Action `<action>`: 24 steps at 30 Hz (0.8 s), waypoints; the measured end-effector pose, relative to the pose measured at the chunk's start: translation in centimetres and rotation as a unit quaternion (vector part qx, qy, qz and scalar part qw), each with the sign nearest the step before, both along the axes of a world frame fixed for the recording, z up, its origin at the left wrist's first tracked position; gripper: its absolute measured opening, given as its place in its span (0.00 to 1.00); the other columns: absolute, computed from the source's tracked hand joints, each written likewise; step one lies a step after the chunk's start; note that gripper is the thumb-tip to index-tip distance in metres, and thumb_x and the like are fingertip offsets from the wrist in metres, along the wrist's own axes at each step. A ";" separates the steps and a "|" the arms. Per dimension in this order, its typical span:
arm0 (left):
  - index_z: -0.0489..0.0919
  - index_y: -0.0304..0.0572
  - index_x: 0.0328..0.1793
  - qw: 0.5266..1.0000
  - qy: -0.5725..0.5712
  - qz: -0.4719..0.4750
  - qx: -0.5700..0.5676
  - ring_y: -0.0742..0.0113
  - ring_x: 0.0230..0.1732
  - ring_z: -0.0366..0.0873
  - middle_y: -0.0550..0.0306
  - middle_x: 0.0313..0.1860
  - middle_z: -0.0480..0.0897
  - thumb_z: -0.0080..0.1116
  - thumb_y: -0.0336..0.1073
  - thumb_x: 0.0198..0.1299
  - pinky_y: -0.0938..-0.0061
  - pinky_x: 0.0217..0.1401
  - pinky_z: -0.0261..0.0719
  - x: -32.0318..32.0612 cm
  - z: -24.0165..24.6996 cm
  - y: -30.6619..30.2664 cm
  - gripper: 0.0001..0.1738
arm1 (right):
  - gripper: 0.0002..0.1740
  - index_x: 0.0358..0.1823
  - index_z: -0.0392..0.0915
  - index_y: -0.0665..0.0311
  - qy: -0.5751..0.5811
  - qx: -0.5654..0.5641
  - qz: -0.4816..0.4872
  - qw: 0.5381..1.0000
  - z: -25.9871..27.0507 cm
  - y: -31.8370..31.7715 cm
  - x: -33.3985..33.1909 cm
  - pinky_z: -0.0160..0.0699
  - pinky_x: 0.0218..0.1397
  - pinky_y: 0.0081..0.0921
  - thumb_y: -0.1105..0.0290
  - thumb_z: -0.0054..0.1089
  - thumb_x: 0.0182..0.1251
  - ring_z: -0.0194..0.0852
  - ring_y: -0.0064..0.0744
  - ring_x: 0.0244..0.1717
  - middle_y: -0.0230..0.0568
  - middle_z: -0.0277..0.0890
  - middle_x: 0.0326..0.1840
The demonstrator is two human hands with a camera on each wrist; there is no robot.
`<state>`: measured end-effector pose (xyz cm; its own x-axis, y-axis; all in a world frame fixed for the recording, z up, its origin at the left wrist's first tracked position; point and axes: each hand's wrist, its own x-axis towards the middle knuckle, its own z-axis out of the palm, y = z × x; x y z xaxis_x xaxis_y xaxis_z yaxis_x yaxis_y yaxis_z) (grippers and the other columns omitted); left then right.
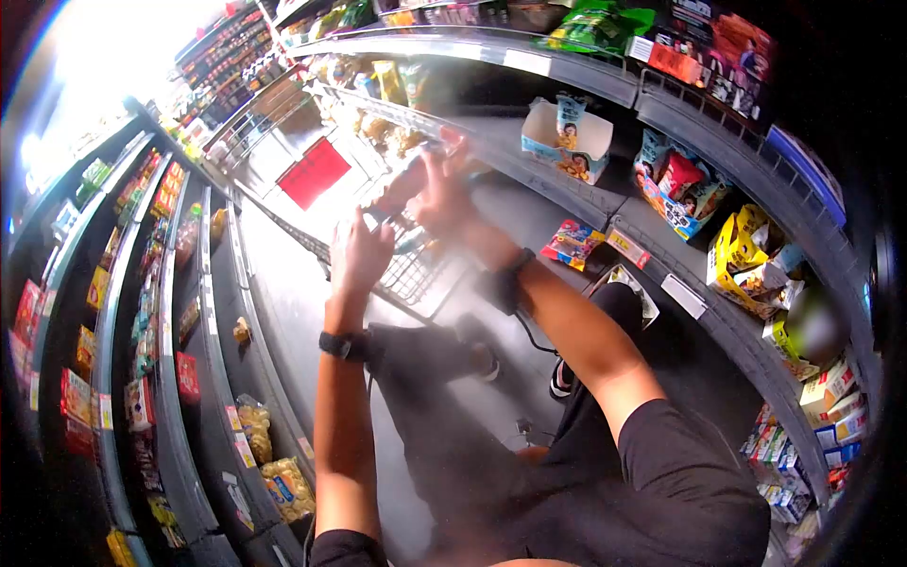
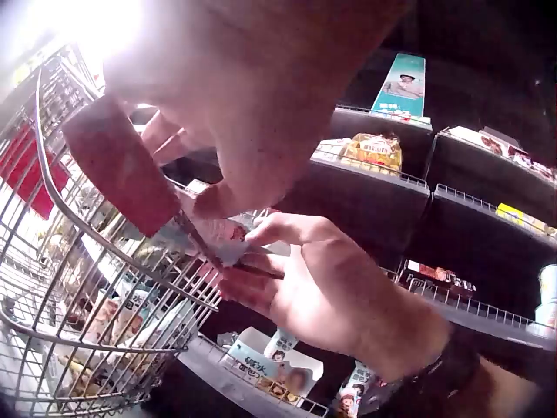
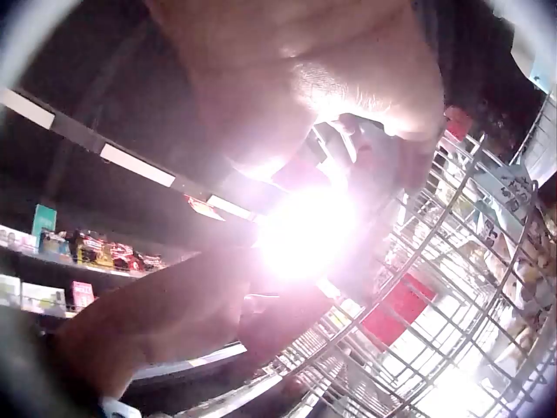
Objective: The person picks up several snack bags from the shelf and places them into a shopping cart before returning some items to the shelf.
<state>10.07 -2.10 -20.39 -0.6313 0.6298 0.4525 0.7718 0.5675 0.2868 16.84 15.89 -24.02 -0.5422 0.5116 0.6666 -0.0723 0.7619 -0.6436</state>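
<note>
Both hands meet above the near side of a wire cart [image 1: 416, 274]. The left hand [image 1: 362, 250] and right hand [image 1: 444, 203] hold a small, blurred, dark reddish thing [image 1: 402, 189] between them. In the left wrist view, the left hand [image 2: 252, 113] curls at the top around a flat reddish piece [image 2: 122, 165], with a pale printed part [image 2: 228, 246] below it. The right hand [image 2: 331, 292] pinches that part between thumb and fingers. Glare hides most of the held thing in the right wrist view, under the right hand [image 3: 339, 70].
Packets lie inside the cart, which carries a red panel [image 1: 314, 173]. Shelves with snack bags [image 1: 288, 489] run along the left. On the right shelf stand an open carton [image 1: 567, 142] and a yellow box [image 1: 742, 260]; a colourful packet [image 1: 573, 244] lies near its edge.
</note>
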 end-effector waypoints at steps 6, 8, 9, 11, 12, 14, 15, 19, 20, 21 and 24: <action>0.80 0.38 0.68 0.988 0.133 -0.045 0.059 0.37 0.75 0.70 0.37 0.72 0.76 0.66 0.41 0.64 0.45 0.82 0.62 2.9 1.9 5.0 0.27 | 0.46 0.81 0.56 0.67 0.113 0.005 -0.018 0.993 -1.1 3.0 3.8 0.65 0.78 0.63 0.68 0.63 0.60 0.64 0.80 0.72 0.83 0.62 0.73; 0.81 0.42 0.65 0.976 0.165 -0.125 0.073 0.40 0.73 0.72 0.42 0.69 0.79 0.66 0.36 0.63 0.46 0.79 0.65 4.4 2.3 8.2 0.23 | 0.43 0.79 0.60 0.67 0.100 -0.076 0.024 0.992 -1.1 5.1 6.5 0.64 0.79 0.61 0.67 0.62 0.60 0.63 0.77 0.74 0.79 0.64 0.72; 0.81 0.43 0.64 0.980 0.128 -0.137 0.073 0.41 0.72 0.72 0.43 0.68 0.80 0.66 0.34 0.63 0.46 0.78 0.66 6.1 2.9 10.2 0.22 | 0.42 0.77 0.61 0.68 0.097 -0.088 0.032 0.991 -0.9 6.5 7.3 0.64 0.79 0.60 0.67 0.62 0.60 0.64 0.77 0.73 0.78 0.65 0.71; 0.83 0.39 0.57 0.965 0.082 -0.222 0.116 0.38 0.65 0.76 0.40 0.57 0.84 0.61 0.36 0.65 0.51 0.71 0.74 7.9 2.5 14.1 0.16 | 0.40 0.74 0.63 0.71 0.097 -0.140 -0.045 0.984 -3.0 9.8 6.6 0.68 0.76 0.57 0.65 0.64 0.61 0.68 0.74 0.70 0.76 0.68 0.69; 0.83 0.39 0.55 0.960 0.073 -0.241 0.120 0.39 0.63 0.78 0.40 0.56 0.85 0.61 0.35 0.64 0.50 0.69 0.75 7.6 1.4 16.6 0.15 | 0.39 0.74 0.63 0.72 0.099 -0.143 -0.056 0.983 -2.4 11.5 7.4 0.68 0.75 0.57 0.65 0.63 0.62 0.68 0.74 0.69 0.75 0.68 0.68; 0.84 0.40 0.52 0.954 0.021 -0.270 0.130 0.38 0.58 0.81 0.40 0.53 0.86 0.60 0.33 0.64 0.50 0.65 0.78 7.5 -0.5 21.3 0.12 | 0.37 0.74 0.62 0.72 0.128 -0.120 -0.093 0.980 -2.7 15.7 7.5 0.69 0.75 0.57 0.67 0.61 0.64 0.68 0.74 0.69 0.75 0.69 0.68; 0.84 0.40 0.51 0.951 -0.021 -0.279 0.136 0.37 0.55 0.82 0.40 0.51 0.86 0.59 0.32 0.63 0.49 0.63 0.79 7.1 -1.4 23.7 0.12 | 0.37 0.73 0.62 0.72 0.136 -0.121 -0.111 0.977 -2.0 17.6 7.7 0.70 0.74 0.57 0.65 0.62 0.63 0.69 0.74 0.68 0.74 0.70 0.66; 0.82 0.34 0.62 0.899 -0.191 -0.347 0.187 0.54 0.57 0.86 0.44 0.54 0.88 0.53 0.26 0.65 0.64 0.60 0.82 0.6 -7.5 36.6 0.20 | 0.31 0.65 0.74 0.70 0.109 -0.209 -0.184 0.954 1.3 24.5 9.4 0.75 0.67 0.59 0.59 0.60 0.63 0.75 0.74 0.62 0.71 0.76 0.63; 0.82 0.34 0.63 0.897 -0.225 -0.335 0.182 0.56 0.57 0.85 0.44 0.54 0.88 0.51 0.26 0.64 0.65 0.61 0.81 1.1 -7.0 37.7 0.21 | 0.34 0.69 0.73 0.69 0.110 -0.227 -0.171 0.953 1.6 25.4 10.2 0.72 0.72 0.50 0.60 0.61 0.64 0.73 0.68 0.69 0.68 0.75 0.68; 0.81 0.34 0.64 0.893 -0.256 -0.324 0.177 0.58 0.58 0.84 0.44 0.54 0.88 0.50 0.27 0.63 0.66 0.62 0.81 2.4 -4.9 38.9 0.23 | 0.33 0.69 0.74 0.70 0.102 -0.208 -0.178 0.956 0.8 26.8 10.0 0.72 0.72 0.47 0.60 0.61 0.64 0.74 0.65 0.69 0.66 0.76 0.68; 0.78 0.33 0.70 0.890 -0.311 -0.280 0.180 0.59 0.60 0.81 0.44 0.57 0.86 0.46 0.28 0.60 0.68 0.64 0.77 3.5 -4.1 43.2 0.30 | 0.32 0.67 0.76 0.72 0.102 -0.181 -0.192 0.959 -1.3 29.6 9.5 0.72 0.73 0.39 0.61 0.62 0.64 0.76 0.54 0.70 0.59 0.78 0.71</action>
